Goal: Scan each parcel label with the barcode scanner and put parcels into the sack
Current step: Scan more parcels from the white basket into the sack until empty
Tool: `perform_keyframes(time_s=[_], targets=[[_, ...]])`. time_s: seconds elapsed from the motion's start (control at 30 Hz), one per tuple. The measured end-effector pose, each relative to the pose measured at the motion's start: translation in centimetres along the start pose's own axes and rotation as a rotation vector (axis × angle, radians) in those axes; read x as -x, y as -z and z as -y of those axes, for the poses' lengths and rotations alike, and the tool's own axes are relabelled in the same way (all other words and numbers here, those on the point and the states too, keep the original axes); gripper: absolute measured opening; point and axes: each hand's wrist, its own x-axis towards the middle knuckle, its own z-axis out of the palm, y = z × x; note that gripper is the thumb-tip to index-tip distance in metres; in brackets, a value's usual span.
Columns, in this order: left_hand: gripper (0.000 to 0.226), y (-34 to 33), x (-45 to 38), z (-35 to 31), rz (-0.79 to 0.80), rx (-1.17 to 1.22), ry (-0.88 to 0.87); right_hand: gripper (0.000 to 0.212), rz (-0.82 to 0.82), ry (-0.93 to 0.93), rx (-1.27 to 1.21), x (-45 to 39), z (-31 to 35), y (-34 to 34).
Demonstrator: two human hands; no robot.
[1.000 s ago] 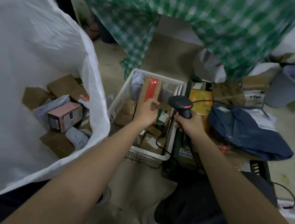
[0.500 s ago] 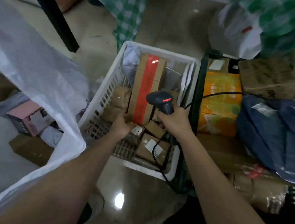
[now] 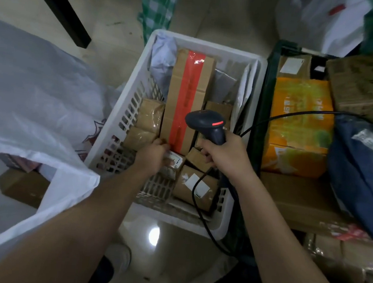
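Note:
A long cardboard box (image 3: 190,92) with a red tape stripe lies lengthwise in the white plastic basket (image 3: 212,46), on top of several small brown parcels. My left hand (image 3: 152,156) is at the box's near end, fingers curled round its lower corner. Just right of that end, my right hand (image 3: 227,156) grips the handle of the dark barcode scanner (image 3: 207,123), whose head shows a red light and hangs over the box. The white sack (image 3: 38,96) gapes open at the left, with parcels dimly visible inside.
A labelled brown parcel (image 3: 196,185) sits at the basket's near end under the scanner cable (image 3: 198,201). To the right, a dark crate holds an orange package (image 3: 300,119), cardboard boxes and a blue bag (image 3: 363,170). A black table leg (image 3: 61,10) stands at the far left.
The long box, held upright over the basket a second ago, now lies flat in it. My left hand slid down to its near end. The view tilted down and right.

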Motion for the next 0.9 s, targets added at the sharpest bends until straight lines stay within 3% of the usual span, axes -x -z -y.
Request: perform_keyframes(time_s=[0.13,0.3,0.43,0.67,0.9], targets=[[0.034,-1.2,0.7,-0.4,-0.082,0.043,0.013,0.009,-0.004,0.026,-0.022,0.8,0.6,0.4],[0.054,-1.8,1.4,-1.0,-0.006,0.287,0.074,0.009,-0.061,0.03,-0.064,1.5,0.8,1.1],[0.067,-1.8,2.0,-0.9,0.053,0.247,0.078,0.007,-0.073,0.005,-0.093,1.7,0.4,1.4],[0.042,1.0,4.9,-1.6,-0.229,0.194,0.151,0.009,-0.095,-0.013,-0.134,3.5,0.4,2.0],[0.035,6.2,10.4,-5.5,-0.478,0.543,0.238,0.01,-0.161,0.008,-0.24,7.6,2.0,2.7]])
